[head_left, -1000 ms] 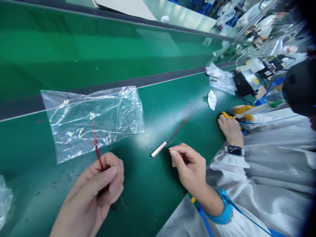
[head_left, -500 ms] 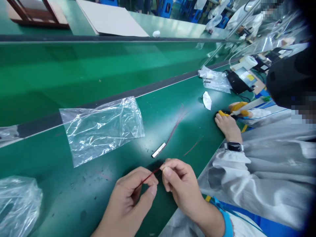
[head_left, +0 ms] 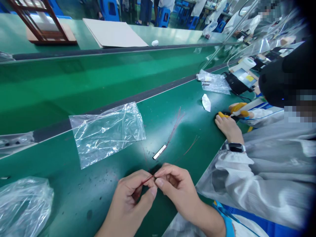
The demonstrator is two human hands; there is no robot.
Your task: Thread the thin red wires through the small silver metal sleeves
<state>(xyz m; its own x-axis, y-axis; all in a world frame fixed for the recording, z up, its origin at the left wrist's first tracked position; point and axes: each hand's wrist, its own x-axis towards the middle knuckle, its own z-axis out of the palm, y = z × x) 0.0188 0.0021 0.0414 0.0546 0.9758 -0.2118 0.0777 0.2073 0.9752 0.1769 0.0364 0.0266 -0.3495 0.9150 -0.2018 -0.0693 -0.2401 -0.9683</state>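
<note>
Thin red wires (head_left: 147, 179) run between my two hands above the green bench. My left hand (head_left: 134, 194) is closed, pinching them between thumb and fingers. Fingertips of my right hand (head_left: 176, 186) pinch the wires' other end, almost touching the left fingers; the very tip is hidden. Just beyond my hands lies a small white-and-black strip-shaped part (head_left: 159, 152), with several fine red wires (head_left: 174, 126) trailing from its far end. To its right a separate pair of thin wires (head_left: 191, 145) rests on the bench.
A clear plastic bag (head_left: 108, 133) lies left of the strip, and another crumpled bag (head_left: 24, 205) at lower left. At right, a co-worker's hand (head_left: 229, 126) with a watch works beside a yellow-and-white tool (head_left: 238, 110). White scrap (head_left: 206, 102) lies nearby. A green conveyor belt (head_left: 98, 82) runs behind.
My right hand has moved left, closing the gap to my left hand, so less wire shows between them. The camera view has tilted up slightly.
</note>
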